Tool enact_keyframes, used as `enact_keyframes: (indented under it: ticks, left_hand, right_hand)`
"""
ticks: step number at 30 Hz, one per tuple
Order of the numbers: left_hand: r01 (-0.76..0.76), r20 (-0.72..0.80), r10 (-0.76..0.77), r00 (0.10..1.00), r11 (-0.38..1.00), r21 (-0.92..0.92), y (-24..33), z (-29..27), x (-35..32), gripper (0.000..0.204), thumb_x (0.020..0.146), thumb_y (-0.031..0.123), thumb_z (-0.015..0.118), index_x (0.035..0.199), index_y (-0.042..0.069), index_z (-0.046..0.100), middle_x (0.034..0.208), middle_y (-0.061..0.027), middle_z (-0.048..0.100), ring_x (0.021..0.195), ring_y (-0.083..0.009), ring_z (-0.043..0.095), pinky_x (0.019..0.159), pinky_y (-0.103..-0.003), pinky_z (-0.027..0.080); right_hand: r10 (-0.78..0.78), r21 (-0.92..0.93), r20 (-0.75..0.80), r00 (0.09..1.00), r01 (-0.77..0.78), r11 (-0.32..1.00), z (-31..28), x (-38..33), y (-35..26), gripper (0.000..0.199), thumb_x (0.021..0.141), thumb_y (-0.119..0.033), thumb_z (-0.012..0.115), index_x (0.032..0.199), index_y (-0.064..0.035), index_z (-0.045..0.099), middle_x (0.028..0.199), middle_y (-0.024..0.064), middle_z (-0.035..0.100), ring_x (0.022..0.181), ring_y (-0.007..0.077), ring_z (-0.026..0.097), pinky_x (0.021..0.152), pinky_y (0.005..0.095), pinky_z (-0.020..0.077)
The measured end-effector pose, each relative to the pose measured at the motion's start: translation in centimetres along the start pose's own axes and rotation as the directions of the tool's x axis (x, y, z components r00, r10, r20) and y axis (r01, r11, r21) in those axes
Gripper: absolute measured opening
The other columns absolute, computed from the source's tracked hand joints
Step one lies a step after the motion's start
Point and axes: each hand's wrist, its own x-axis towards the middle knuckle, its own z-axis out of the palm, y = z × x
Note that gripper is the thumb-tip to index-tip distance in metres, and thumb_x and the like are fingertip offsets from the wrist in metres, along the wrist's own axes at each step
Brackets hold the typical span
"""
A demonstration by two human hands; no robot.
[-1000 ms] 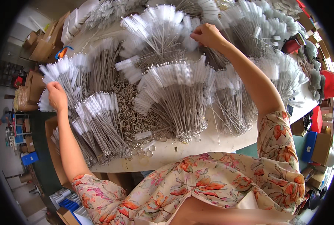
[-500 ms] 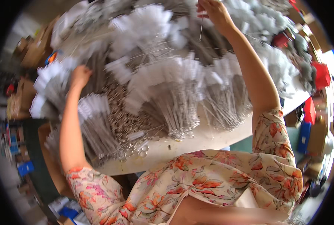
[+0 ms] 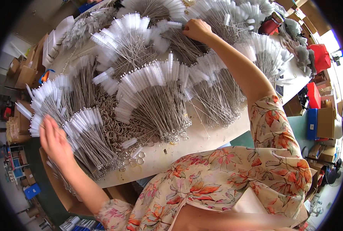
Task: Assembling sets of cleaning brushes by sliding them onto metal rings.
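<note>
Fans of thin wire brushes with white bristle heads cover the table point(image 3: 202, 140). My left hand point(image 3: 56, 140) lies with spread fingers on the leftmost fan of brushes point(image 3: 50, 98), near the table's left edge, and grips nothing. My right hand point(image 3: 197, 30) reaches to the far middle of the table. Its fingers are closed on a brush point(image 3: 175, 25) whose white head sticks out to the left. A large fan of brushes point(image 3: 156, 96) lies between my two arms.
A heap of small metal rings point(image 3: 113, 129) lies between the brush fans, with a few loose rings point(image 3: 135, 159) near the front edge. Cardboard boxes point(image 3: 25, 73) stand at the left. Red containers point(image 3: 320, 56) and a blue box point(image 3: 312, 123) are on the right.
My right hand rose toward the far side, then came back down onto the far pile, closed on a brush. My left hand slid nearer along the left fan.
</note>
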Motion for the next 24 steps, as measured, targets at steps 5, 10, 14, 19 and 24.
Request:
enact_keyframes:
  ticks: [5,10,14,19,24]
  left_hand:
    - [0.196,-0.052,-0.196,0.979,0.981,-0.008,-1.9,-2.9,-10.7,0.011,0.091,0.013,0.05,0.096,0.004,0.055,0.071,0.0024,0.049,0.046,0.0021,0.026,0.037,-0.014,0.018]
    - [0.285,-0.136,-0.296,0.945,0.953,-0.099,-2.8,-5.9,-15.8,0.011,0.09,0.013,0.051,0.095,0.004,0.055,0.072,0.0017,0.051,0.046,0.0008,0.025,0.037,-0.015,0.016]
    - [0.302,-0.239,-0.315,0.919,0.949,-0.09,-3.0,-5.7,-17.0,0.013,0.09,0.013,0.05,0.097,0.004,0.055,0.072,0.0025,0.049,0.047,0.0007,0.027,0.038,-0.015,0.017]
    - [0.237,-0.173,-0.224,0.959,0.97,0.06,-4.0,-6.6,-17.3,0.023,0.092,0.017,0.049,0.108,0.002,0.055,0.073,0.002,0.048,0.049,-0.0005,0.03,0.039,-0.016,0.02]
    - [0.283,-0.268,-0.266,0.926,0.959,0.027,-4.1,-5.0,-18.6,0.028,0.094,0.022,0.046,0.108,-0.001,0.055,0.072,0.0007,0.047,0.048,-0.0017,0.03,0.038,-0.016,0.021]
  right_hand:
    - [0.085,0.027,0.033,0.996,-0.086,0.996,0.6,0.6,-1.3,0.023,0.066,-0.03,0.065,0.083,-0.0157,0.069,0.088,0.0091,0.066,0.085,0.0285,0.063,0.073,0.0395,0.0499]
    - [-0.049,0.123,0.127,0.991,0.033,0.992,-0.8,0.1,-0.2,0.02,0.063,-0.031,0.069,0.077,-0.0168,0.07,0.08,0.0067,0.067,0.08,0.0233,0.064,0.072,0.0352,0.051]
    - [-0.002,0.118,-0.186,0.983,0.025,0.993,-3.3,-0.5,-1.1,0.017,0.063,-0.031,0.069,0.072,-0.0171,0.07,0.077,0.0058,0.067,0.078,0.0213,0.064,0.071,0.0329,0.0513]
    - [-0.199,0.124,-0.737,0.646,0.419,0.899,-11.7,1.7,1.2,0.012,0.081,-0.013,0.054,0.081,-0.0023,0.059,0.069,0.0085,0.056,0.06,0.025,0.056,0.058,0.0349,0.0476]
    - [-0.503,-0.164,-0.575,0.645,0.511,0.844,-14.0,4.8,11.3,0.018,0.084,-0.023,0.055,0.087,-0.0072,0.064,0.072,0.011,0.061,0.06,0.0233,0.058,0.058,0.0363,0.0473]
